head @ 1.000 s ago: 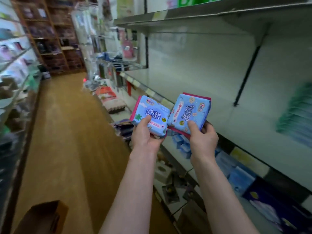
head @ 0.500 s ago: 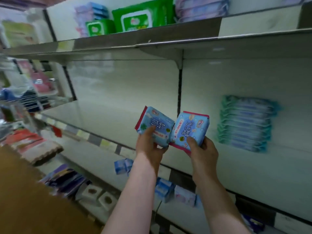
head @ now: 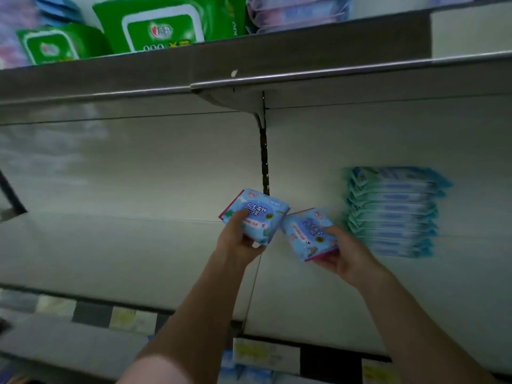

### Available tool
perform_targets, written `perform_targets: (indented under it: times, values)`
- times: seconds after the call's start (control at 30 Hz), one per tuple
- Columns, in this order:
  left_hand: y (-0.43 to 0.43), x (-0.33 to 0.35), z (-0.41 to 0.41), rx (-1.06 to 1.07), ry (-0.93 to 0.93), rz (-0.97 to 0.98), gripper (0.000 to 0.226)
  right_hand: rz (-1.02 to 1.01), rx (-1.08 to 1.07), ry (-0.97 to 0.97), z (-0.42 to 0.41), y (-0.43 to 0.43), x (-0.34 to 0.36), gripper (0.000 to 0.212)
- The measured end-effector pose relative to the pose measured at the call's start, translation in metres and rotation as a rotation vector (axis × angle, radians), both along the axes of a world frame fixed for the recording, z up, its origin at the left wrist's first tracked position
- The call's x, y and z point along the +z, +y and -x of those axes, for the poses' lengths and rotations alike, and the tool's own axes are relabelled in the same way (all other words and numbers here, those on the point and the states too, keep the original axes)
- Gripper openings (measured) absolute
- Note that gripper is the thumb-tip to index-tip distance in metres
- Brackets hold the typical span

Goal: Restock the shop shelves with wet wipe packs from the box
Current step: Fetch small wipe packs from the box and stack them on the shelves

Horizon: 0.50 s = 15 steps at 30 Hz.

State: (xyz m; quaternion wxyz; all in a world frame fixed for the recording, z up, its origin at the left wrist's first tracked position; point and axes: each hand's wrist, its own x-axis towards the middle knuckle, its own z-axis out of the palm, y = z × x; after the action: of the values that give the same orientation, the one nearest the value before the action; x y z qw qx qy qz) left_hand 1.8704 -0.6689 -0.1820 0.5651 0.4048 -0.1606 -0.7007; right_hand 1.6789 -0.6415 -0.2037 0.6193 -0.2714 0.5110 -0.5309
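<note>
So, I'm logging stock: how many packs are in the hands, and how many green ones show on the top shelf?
Light blue pink-edged wet wipe packs, one in each of the hands: 2
Green white-labelled plastic packs on the upper shelf: 2
Total: 4

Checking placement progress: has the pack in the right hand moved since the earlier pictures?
Yes. The right hand carried its pack rightward and lower, nearer the teal stack standing on the shelf.
</note>
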Motion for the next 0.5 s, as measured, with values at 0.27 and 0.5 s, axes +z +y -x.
perform_targets:
  times: [0.27, 0.5]
  values:
    - [-0.041, -0.028, 0.015, -0.146, 0.009, 0.061, 0.045, -0.109, 0.170, 0.253, 0.001, -0.047, -0.008, 0.012]
    - [-0.057, -0.056, 0.027, -0.117, -0.064, 0.097, 0.031, 0.152, 0.013, 0.375, 0.002, -0.066, -0.032, 0.016]
